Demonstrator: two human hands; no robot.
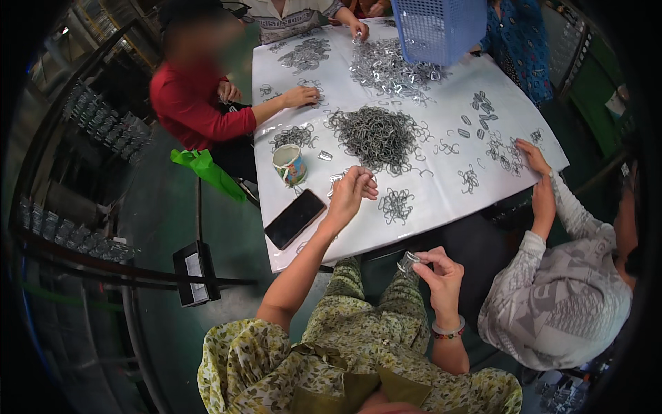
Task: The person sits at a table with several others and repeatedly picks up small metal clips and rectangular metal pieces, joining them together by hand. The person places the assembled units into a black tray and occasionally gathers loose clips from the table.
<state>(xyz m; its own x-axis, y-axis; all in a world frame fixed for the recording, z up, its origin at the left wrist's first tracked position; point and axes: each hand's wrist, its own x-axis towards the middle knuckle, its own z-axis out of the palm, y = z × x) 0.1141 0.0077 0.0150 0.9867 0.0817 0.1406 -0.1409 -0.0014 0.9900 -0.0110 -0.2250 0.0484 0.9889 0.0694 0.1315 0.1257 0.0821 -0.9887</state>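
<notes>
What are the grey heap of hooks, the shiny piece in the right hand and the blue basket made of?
Heap of hooks: probably dull metal wire, judging by the thin curled shapes.
Shiny piece in the right hand: likely bright metal, given its glints; clear plastic is possible.
Blue basket: apparently smooth plastic; even colour, regular holes.

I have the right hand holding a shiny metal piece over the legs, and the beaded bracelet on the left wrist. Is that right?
Not quite: the head view shows the beaded bracelet at the wrist of the right hand, which does hold shiny metal over the legs.
</notes>
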